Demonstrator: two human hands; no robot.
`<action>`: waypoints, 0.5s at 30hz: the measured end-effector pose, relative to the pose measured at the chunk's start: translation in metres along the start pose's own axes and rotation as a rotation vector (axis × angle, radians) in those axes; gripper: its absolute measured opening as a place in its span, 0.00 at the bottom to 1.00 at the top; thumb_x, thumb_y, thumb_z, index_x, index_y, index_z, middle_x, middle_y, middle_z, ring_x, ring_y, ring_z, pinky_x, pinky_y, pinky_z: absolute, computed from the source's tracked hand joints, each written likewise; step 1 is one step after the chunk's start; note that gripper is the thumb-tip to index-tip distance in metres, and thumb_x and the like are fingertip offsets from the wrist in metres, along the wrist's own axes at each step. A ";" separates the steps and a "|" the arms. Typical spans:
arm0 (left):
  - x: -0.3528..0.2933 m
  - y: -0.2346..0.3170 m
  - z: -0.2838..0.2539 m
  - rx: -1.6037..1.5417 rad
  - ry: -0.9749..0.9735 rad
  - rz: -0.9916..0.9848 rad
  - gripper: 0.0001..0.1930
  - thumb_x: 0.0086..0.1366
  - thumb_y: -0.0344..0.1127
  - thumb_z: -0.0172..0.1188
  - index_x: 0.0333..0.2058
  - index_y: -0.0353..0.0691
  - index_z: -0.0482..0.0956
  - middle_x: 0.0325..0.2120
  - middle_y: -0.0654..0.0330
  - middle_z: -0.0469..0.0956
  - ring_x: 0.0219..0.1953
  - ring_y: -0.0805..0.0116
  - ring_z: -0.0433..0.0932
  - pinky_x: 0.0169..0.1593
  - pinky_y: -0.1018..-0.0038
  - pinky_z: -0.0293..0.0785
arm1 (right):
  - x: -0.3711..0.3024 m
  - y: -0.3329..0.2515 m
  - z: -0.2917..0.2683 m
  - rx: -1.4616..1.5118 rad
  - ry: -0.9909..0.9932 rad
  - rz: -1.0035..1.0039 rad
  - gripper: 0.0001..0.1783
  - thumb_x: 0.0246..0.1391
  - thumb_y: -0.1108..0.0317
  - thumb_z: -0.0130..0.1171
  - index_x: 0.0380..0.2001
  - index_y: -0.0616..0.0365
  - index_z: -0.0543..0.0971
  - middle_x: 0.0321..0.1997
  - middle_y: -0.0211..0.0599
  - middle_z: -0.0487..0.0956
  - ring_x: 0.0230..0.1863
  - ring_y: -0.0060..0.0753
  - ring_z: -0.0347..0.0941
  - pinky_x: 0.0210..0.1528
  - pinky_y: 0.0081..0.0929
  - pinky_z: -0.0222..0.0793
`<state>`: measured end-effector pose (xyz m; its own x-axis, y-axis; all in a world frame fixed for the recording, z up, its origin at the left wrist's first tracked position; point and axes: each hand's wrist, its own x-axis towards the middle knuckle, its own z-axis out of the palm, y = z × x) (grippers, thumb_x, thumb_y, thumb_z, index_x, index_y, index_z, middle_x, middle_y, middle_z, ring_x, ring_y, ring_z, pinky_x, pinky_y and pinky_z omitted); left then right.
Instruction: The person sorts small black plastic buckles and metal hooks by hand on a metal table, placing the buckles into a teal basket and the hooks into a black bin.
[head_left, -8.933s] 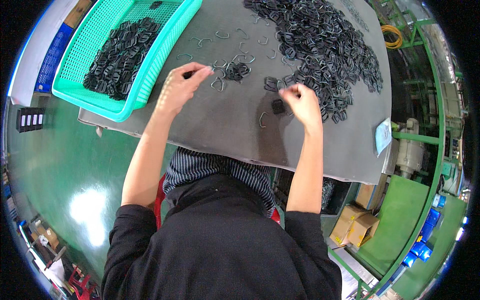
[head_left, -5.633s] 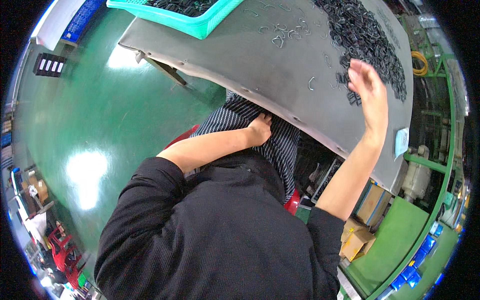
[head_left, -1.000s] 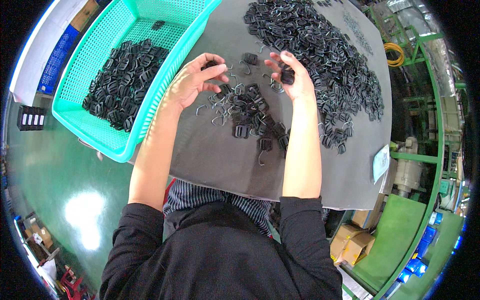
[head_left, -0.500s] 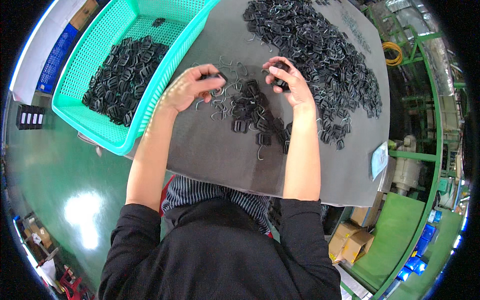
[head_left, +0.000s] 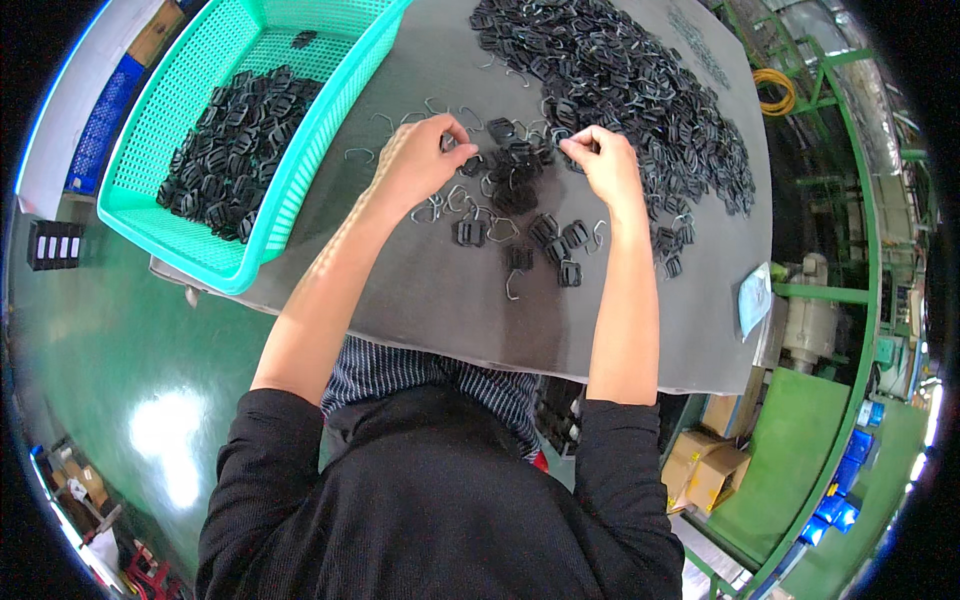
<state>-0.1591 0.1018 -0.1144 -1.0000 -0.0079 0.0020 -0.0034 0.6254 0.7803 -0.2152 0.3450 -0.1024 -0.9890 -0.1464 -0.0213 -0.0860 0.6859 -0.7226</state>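
The left forearm is angled inward, the left hand curled. Black buckles are scattered on the surface between. The right hand is pinched, the right forearm near-straight. Whether either grips anything cannot be told.

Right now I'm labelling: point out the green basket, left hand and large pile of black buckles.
Green basket (head_left: 315,145): head view, right side wall.
Left hand (head_left: 422,160): head view, its back.
Large pile of black buckles (head_left: 635,105): head view, middle.

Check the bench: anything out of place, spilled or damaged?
Two mild oddities: one lone black piece lies apart from the heap inside the green basket, and a light-blue item, unlike the parts, sits near the table's right edge. No damage I can make out.
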 end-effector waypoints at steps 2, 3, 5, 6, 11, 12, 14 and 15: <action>0.005 0.004 0.007 0.133 0.050 0.019 0.15 0.53 0.45 0.63 0.31 0.39 0.77 0.22 0.55 0.76 0.28 0.59 0.76 0.34 0.66 0.69 | -0.005 0.015 -0.002 -0.111 0.097 -0.043 0.13 0.44 0.61 0.64 0.26 0.61 0.79 0.20 0.35 0.77 0.23 0.29 0.72 0.30 0.28 0.67; 0.006 0.003 0.014 0.228 0.092 0.045 0.15 0.53 0.45 0.63 0.31 0.39 0.77 0.23 0.54 0.77 0.29 0.57 0.77 0.35 0.65 0.70 | -0.007 0.021 -0.005 -0.081 0.100 -0.011 0.13 0.44 0.61 0.64 0.27 0.61 0.79 0.21 0.35 0.78 0.24 0.29 0.72 0.31 0.28 0.67; 0.005 0.001 0.019 0.328 0.072 0.032 0.16 0.52 0.46 0.63 0.31 0.39 0.77 0.26 0.52 0.78 0.33 0.54 0.77 0.37 0.64 0.70 | -0.014 0.023 -0.006 -0.011 0.096 0.050 0.14 0.43 0.60 0.64 0.28 0.60 0.79 0.24 0.36 0.78 0.25 0.29 0.73 0.32 0.27 0.67; 0.005 0.000 0.020 0.329 0.011 -0.001 0.16 0.52 0.47 0.63 0.30 0.40 0.77 0.27 0.52 0.78 0.35 0.53 0.77 0.38 0.63 0.70 | -0.013 0.022 -0.004 -0.043 0.069 0.005 0.14 0.44 0.60 0.64 0.29 0.60 0.79 0.27 0.36 0.79 0.27 0.28 0.72 0.34 0.26 0.67; 0.002 -0.002 0.008 0.147 -0.063 0.011 0.14 0.54 0.45 0.62 0.30 0.40 0.77 0.27 0.57 0.78 0.32 0.62 0.77 0.37 0.68 0.70 | -0.007 -0.011 0.029 -0.262 -0.062 0.040 0.19 0.41 0.51 0.64 0.31 0.54 0.81 0.35 0.45 0.80 0.39 0.45 0.76 0.42 0.33 0.69; 0.005 -0.002 -0.001 0.038 -0.081 0.013 0.13 0.55 0.44 0.61 0.30 0.40 0.77 0.26 0.59 0.78 0.31 0.66 0.76 0.36 0.70 0.70 | -0.006 -0.014 0.033 -0.318 -0.102 0.033 0.17 0.43 0.53 0.63 0.32 0.53 0.81 0.33 0.45 0.80 0.38 0.46 0.76 0.41 0.33 0.70; 0.004 -0.010 -0.017 -0.332 -0.074 0.079 0.13 0.57 0.43 0.61 0.29 0.37 0.77 0.22 0.69 0.74 0.25 0.74 0.71 0.32 0.75 0.68 | -0.001 -0.016 0.035 -0.175 -0.091 -0.080 0.16 0.43 0.54 0.63 0.31 0.54 0.81 0.31 0.44 0.80 0.35 0.44 0.77 0.39 0.32 0.70; 0.004 -0.015 -0.032 -0.678 -0.244 -0.217 0.14 0.58 0.43 0.60 0.27 0.36 0.77 0.21 0.71 0.73 0.22 0.75 0.69 0.28 0.75 0.65 | 0.003 -0.015 0.036 -0.102 -0.088 -0.137 0.15 0.44 0.55 0.62 0.30 0.55 0.81 0.30 0.44 0.80 0.34 0.43 0.77 0.38 0.32 0.70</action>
<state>-0.1632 0.0674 -0.1067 -0.9508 0.1466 -0.2730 -0.2743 0.0118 0.9616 -0.2126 0.3085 -0.1170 -0.9533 -0.3021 0.0086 -0.2350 0.7232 -0.6495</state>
